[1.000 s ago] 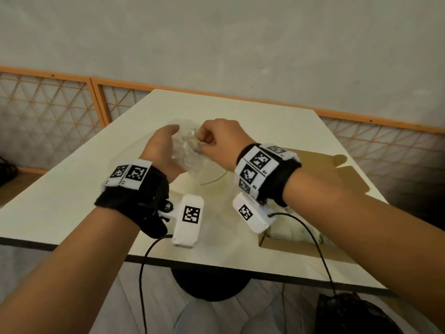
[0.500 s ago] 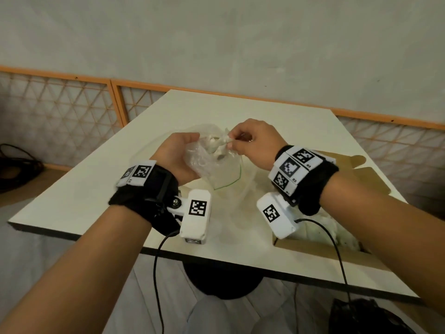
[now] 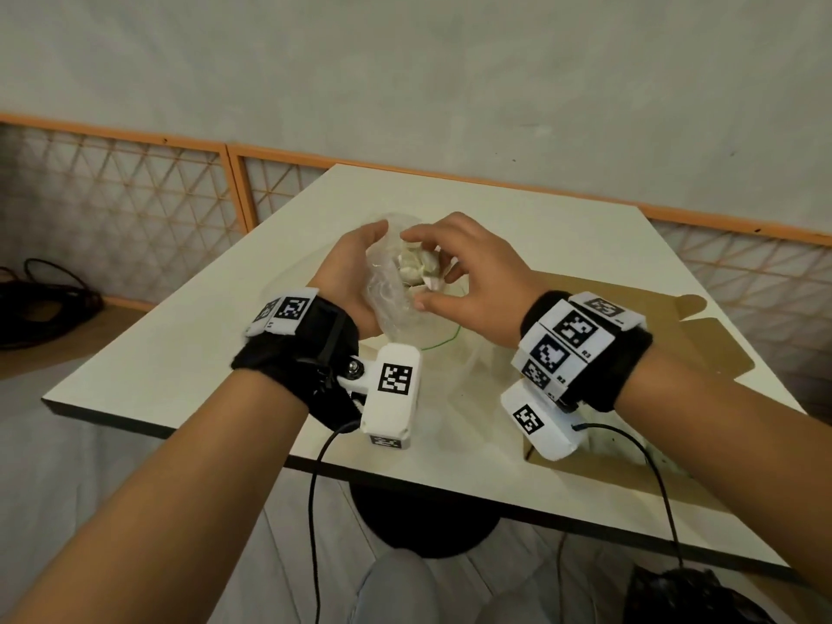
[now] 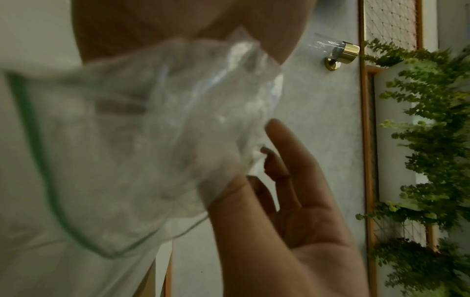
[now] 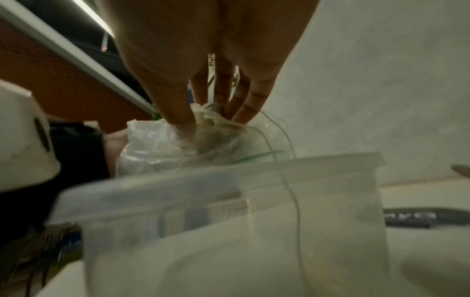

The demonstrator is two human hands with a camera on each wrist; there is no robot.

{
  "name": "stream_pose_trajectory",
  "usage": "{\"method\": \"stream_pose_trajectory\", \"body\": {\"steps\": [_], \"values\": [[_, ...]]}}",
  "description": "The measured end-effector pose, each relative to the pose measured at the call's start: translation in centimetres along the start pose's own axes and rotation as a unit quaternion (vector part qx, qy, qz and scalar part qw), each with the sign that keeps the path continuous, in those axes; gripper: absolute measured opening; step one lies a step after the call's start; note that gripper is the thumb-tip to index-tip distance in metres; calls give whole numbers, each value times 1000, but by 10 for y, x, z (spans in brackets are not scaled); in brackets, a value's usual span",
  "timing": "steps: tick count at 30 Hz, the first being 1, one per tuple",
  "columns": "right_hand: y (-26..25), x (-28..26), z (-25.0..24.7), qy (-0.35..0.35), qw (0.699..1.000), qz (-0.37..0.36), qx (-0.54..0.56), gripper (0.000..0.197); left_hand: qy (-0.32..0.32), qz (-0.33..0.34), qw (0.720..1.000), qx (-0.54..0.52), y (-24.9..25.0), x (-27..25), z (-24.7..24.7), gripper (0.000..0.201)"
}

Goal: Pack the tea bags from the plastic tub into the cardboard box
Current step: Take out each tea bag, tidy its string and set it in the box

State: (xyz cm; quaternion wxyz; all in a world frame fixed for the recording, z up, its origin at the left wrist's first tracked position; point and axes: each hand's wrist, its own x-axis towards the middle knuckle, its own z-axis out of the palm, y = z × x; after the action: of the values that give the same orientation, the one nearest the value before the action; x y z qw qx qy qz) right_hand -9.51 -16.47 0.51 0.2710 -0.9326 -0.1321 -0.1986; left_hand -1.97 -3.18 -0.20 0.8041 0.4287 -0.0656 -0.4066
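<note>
Above the table, my left hand [image 3: 360, 272] grips a crumpled clear plastic bag [image 3: 382, 295] with a green line along its edge. A clump of pale tea bags [image 3: 418, 263] shows at the bag's mouth. My right hand [image 3: 432, 281] curls over that clump from the right, thumb below and fingers above. In the right wrist view its fingertips [image 5: 183, 118] pinch the tea bags [image 5: 208, 120], and thin strings hang down. The clear plastic tub [image 5: 279, 180] stands just below. The cardboard box [image 3: 675, 353] lies open to the right, partly hidden under my right wrist.
The pale table [image 3: 180, 353] ends close to me at its dark front edge. An orange-framed lattice fence [image 3: 135, 195] runs behind it. Black cables [image 3: 45, 299] lie on the floor at left, and a dark bag [image 3: 689, 596] sits at bottom right.
My right hand, which pinched and pulled at the bag's top toward the right, has come back over the mouth and now closes round the tea bag clump. The left hand keeps its hold.
</note>
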Motion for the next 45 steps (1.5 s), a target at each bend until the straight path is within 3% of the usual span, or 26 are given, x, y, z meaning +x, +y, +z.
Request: {"method": "stream_pose_trajectory", "body": {"steps": [2,5,9,15,20,22,25,27,32,36,38,40,45], "values": [[-1,1,0,-18,999,-12,-40,59,7,-11,1000,12,2,2,-2,65],[3,2,0,-27,997,24,-71,72,41,-32,997,56,4,1,-4,48],[9,4,-1,-34,994,70,-72,87,65,9,995,80,0,0,-1,33],[12,1,0,4,999,40,-11,50,53,-16,998,43,1,3,-1,31],[15,4,-3,10,996,80,49,29,-23,-38,999,28,2,2,-2,43],[16,6,-7,34,979,131,153,24,-12,-45,999,6,2,3,-8,44],[18,7,-17,100,906,205,357,17,14,-32,999,-34,0,6,-20,38],[23,8,-23,117,885,233,386,13,26,-21,999,-33,0,7,-24,25],[22,5,-26,62,927,235,286,22,20,-22,999,-32,3,6,-22,28],[15,6,-16,4,955,221,199,37,9,-41,999,-22,1,7,-18,56],[15,7,-15,10,951,234,200,29,10,-30,999,12,1,5,-16,44],[18,7,-18,32,935,264,236,25,17,3,998,69,2,3,-16,26],[27,-3,-32,94,858,327,385,17,83,69,984,143,8,3,-24,38]]}}
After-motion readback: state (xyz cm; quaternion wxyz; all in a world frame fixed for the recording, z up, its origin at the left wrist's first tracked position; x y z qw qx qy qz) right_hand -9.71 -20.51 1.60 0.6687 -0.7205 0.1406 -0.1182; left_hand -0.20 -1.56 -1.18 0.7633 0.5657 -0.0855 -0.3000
